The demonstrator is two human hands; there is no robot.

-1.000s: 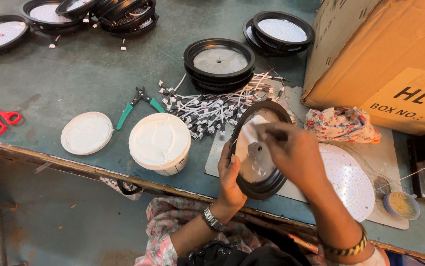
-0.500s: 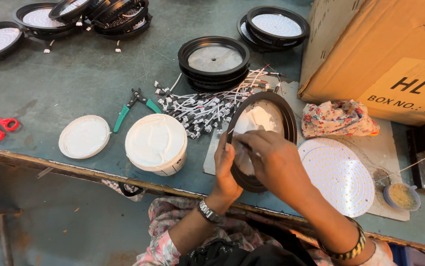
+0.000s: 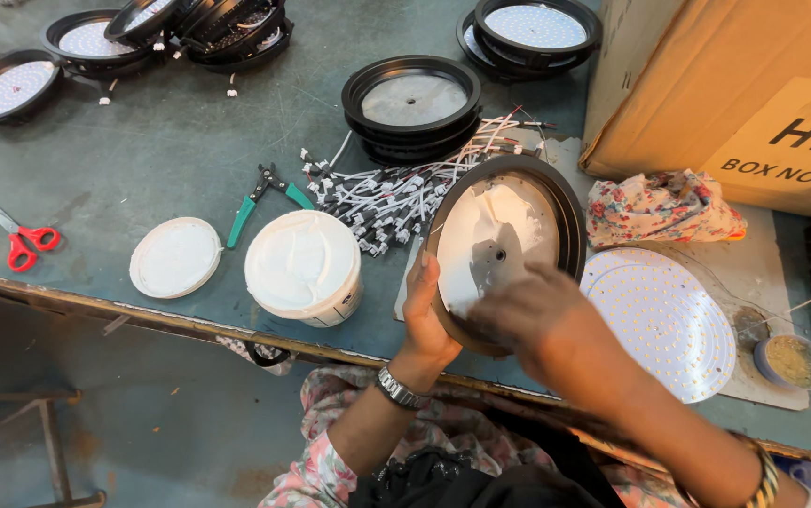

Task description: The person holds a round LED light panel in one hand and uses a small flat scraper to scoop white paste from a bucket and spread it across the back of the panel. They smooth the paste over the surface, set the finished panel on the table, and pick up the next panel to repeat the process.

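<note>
Left hand (image 3: pixel 427 315) gripped left rim of black round lamp housing (image 3: pixel 570 221), tilted, white paste smeared inside. Right hand (image 3: pixel 542 315), blurred, lay over housing's lower inside; grip unclear. Just right: white LED disc (image 3: pixel 673 329). Left: open paste tub (image 3: pixel 304 265), its lid (image 3: pixel 176 257). Beyond: wire connectors (image 3: pixel 377 202), green-handled pliers (image 3: pixel 259 202).

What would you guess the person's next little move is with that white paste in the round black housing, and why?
Probably keep sweeping the right hand across the round black housing, held tilted by the left hand: its white paste looks uneven, with bare metal around the centre hole.
</note>
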